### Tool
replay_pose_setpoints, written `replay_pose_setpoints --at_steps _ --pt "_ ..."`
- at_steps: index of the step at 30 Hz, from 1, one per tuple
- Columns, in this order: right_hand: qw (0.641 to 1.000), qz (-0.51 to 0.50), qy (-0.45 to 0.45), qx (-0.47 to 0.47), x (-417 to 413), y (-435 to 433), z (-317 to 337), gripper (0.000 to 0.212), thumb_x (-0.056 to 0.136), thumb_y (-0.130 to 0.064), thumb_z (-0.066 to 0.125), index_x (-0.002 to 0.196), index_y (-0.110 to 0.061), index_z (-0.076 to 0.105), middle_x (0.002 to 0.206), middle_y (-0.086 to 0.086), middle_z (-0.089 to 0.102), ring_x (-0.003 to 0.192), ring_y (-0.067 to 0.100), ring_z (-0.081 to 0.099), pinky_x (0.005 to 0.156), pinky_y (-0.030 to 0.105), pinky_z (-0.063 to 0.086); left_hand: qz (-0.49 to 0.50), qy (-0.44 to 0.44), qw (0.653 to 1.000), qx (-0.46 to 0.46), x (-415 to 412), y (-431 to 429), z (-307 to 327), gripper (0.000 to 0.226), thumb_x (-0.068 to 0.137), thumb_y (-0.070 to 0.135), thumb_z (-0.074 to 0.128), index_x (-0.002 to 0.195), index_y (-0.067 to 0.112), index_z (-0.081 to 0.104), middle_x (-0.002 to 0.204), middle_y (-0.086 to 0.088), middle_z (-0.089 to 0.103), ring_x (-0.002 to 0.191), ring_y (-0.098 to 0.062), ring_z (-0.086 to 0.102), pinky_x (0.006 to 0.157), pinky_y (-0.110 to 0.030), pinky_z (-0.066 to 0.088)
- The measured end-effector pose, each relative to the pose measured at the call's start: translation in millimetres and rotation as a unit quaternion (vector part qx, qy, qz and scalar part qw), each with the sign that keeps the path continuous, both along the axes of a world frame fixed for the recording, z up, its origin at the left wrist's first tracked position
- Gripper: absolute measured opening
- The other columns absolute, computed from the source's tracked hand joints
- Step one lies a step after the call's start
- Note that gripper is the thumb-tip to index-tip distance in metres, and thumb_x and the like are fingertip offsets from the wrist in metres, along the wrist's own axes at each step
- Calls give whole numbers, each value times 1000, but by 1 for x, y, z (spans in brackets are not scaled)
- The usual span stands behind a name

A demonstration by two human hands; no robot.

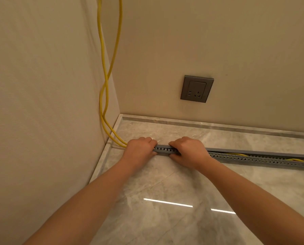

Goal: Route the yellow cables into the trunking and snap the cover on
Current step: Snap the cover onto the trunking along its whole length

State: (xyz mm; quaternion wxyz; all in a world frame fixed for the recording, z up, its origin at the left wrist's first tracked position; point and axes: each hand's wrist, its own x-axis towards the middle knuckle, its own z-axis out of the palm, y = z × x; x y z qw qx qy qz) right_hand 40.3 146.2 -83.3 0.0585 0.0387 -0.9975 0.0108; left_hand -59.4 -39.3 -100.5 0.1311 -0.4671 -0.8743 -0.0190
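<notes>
Two yellow cables (103, 71) hang down the wall corner and run along the floor into the left end of a grey slotted trunking (165, 150), which stretches away to the right. My left hand (139, 150) grips that left end, fingers curled over the top. Just to its right, my right hand (188, 152) grips the trunking the same way, thumb on the near side. A grey cover strip (253, 151) lies along the top back edge to the right, partly lifted. Bits of yellow cable (237, 154) show inside the channel there.
A grey wall socket (197, 89) sits on the back wall above the trunking. The marble floor (165, 209) has a raised border (200, 123) along the walls. The left wall stands close beside my left arm.
</notes>
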Motion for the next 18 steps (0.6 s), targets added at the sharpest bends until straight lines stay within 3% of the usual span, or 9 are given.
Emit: replay_pose_setpoints --at_steps 4,8,11,14,18 --pt "999 -28 -3 27 20 24 3 27 88 -48 48 100 -26 60 90 -6 63 86 17 55 56 26 36 5 -23 1000 -2 5 6 4 29 89 36 55 113 20 58 106 1 62 96 -21 59 68 -33 47" --pt "999 -36 -18 10 22 18 1 31 91 -39 50 115 -21 58 108 -1 59 98 19 53 66 31 44 -29 -47 998 -16 20 35 4 38 92 31 54 128 20 51 119 -1 57 107 -22 55 80 -37 47" --pt "999 -49 -23 -6 24 19 2 35 90 -35 53 121 -20 57 114 0 54 103 20 50 69 33 48 -39 -27 999 -9 32 54 -3 38 86 26 64 122 18 58 107 -2 62 95 -22 61 71 -36 49" --pt "997 -65 -18 25 29 25 2 36 89 -36 54 121 -19 59 111 1 58 106 21 51 71 33 47 -36 15 999 -13 35 62 -11 41 60 31 84 97 21 69 82 4 65 69 -16 63 53 -27 48" --pt "998 -65 9 20 31 21 -7 27 85 -30 64 104 -12 62 95 6 65 90 28 59 63 35 46 -15 22 1000 14 38 72 -16 41 55 37 87 88 23 68 75 6 63 64 -16 61 56 -28 48"
